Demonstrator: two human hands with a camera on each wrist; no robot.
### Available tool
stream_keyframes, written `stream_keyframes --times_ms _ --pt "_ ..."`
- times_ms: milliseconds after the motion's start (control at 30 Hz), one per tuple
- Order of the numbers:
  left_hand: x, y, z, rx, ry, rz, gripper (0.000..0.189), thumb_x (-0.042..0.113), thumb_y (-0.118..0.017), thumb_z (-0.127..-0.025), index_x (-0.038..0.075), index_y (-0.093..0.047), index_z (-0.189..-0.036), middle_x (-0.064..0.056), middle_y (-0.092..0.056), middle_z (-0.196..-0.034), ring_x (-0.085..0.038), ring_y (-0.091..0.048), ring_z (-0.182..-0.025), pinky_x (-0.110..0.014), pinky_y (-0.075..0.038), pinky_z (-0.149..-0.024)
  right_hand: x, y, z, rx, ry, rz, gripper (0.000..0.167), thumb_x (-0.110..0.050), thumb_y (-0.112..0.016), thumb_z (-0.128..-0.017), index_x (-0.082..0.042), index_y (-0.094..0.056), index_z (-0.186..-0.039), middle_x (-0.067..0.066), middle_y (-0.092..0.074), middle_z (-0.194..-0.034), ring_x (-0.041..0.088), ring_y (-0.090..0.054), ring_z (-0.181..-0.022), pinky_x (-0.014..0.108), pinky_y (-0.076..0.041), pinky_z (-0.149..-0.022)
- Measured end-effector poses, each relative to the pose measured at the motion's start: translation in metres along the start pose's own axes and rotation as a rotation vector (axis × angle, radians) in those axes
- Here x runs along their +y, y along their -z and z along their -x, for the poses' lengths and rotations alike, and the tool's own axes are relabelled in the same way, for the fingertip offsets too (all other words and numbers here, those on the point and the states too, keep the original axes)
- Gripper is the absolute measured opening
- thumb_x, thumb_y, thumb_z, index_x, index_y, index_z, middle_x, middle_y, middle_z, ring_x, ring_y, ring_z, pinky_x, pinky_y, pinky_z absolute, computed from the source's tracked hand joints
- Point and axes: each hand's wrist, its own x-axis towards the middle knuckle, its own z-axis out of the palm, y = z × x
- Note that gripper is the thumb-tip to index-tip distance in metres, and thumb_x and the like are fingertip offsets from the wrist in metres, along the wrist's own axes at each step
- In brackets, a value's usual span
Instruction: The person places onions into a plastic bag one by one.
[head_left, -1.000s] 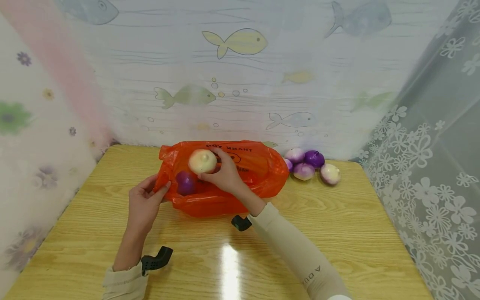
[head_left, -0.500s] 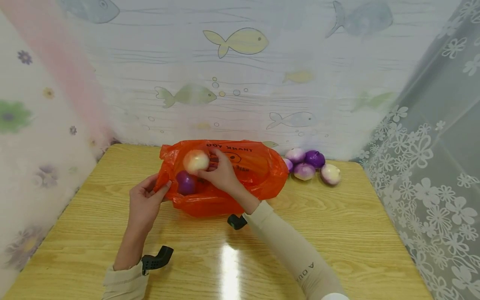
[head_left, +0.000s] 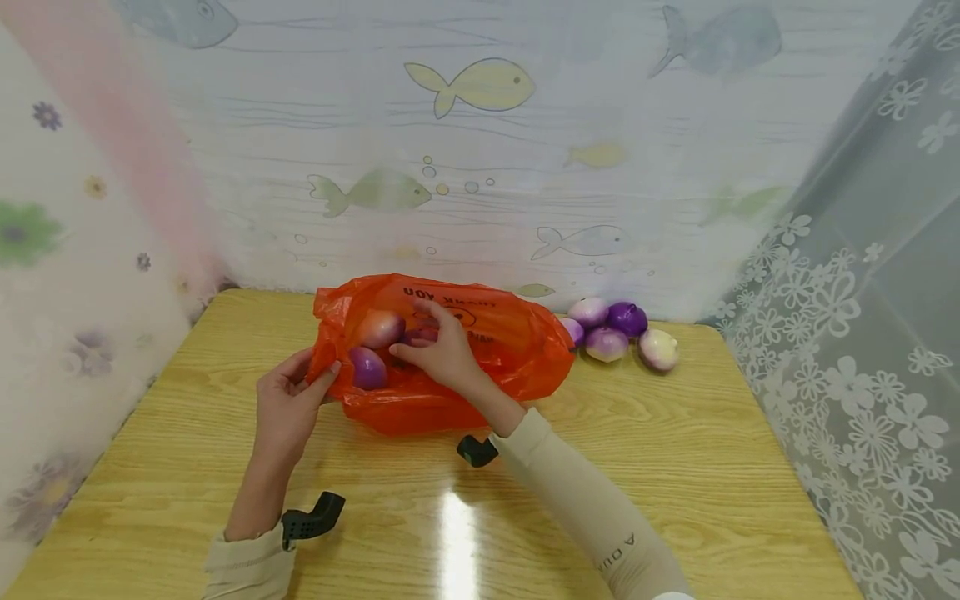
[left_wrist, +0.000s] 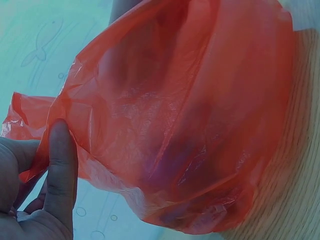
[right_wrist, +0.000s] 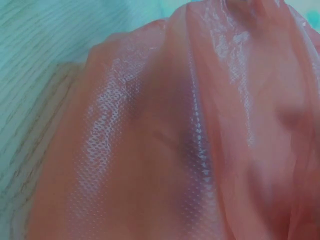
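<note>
An orange-red plastic bag (head_left: 525,346) with dark print lies on its side, mouth toward the left. My left hand (head_left: 287,408) pinches the edge of its mouth between thumb and fingers; in the left wrist view the thumb (left_wrist: 61,170) presses on the film. Inside the mouth sit a pale purple-tinged onion (head_left: 381,328) and, just below it, a purple onion (head_left: 368,369). My right hand (head_left: 450,354) is over the bag's opening, thumb and fingers spread apart, right beside these onions. In the right wrist view the bag film (right_wrist: 140,150) hides the hand.
Several onions (head_left: 607,343), purple and whitish, are clustered on the table behind the bag's right end, against the fish-print curtain (head_left: 480,208). The wooden table (head_left: 375,517) extends toward the front. A lace-patterned curtain (head_left: 862,375) hangs at the right.
The right hand carried the pale onion left into the bag's mouth, then let go of it; its fingers are now spread. The bag's far edge shifted slightly. My left hand kept its place.
</note>
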Motion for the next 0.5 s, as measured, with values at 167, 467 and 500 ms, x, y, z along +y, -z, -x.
stream_keyframes --times_ms 167,467,500 --pt "0.0009 -0.0007 0.0001 0.003 0.009 -0.007 0.04 0.011 -0.069 -0.097 -0.002 -0.06 -0.135 0.005 -0.067 -0.112 -0.002 -0.072 -0.092 -0.02 -0.06 -0.076 -0.0005 0.0 0.0036 -0.013 -0.003 -0.028 0.07 -0.005 -0.08 -0.087 -0.003 -0.046 -0.148 0.021 -0.051 -0.146 0.044 -0.06 -0.124 0.037 -0.058 -0.098" --pt "0.0009 -0.0022 -0.0006 0.013 0.011 -0.024 0.04 0.011 -0.069 -0.097 -0.002 -0.061 -0.134 0.002 -0.067 -0.113 -0.002 -0.072 -0.093 -0.02 -0.06 -0.076 -0.0025 0.0055 0.0085 -0.048 0.01 -0.093 0.067 -0.006 -0.079 -0.088 -0.001 -0.047 -0.147 0.024 -0.049 -0.147 0.047 -0.057 -0.127 0.037 -0.058 -0.098" --pt "0.0006 -0.0021 -0.001 0.013 0.009 -0.028 0.04 0.012 -0.069 -0.098 -0.002 -0.061 -0.134 0.003 -0.067 -0.113 -0.001 -0.072 -0.092 -0.019 -0.06 -0.076 -0.0037 0.0065 0.0096 -0.049 0.014 -0.092 0.066 -0.006 -0.079 -0.089 -0.001 -0.047 -0.147 0.024 -0.05 -0.146 0.046 -0.058 -0.127 0.036 -0.058 -0.097"
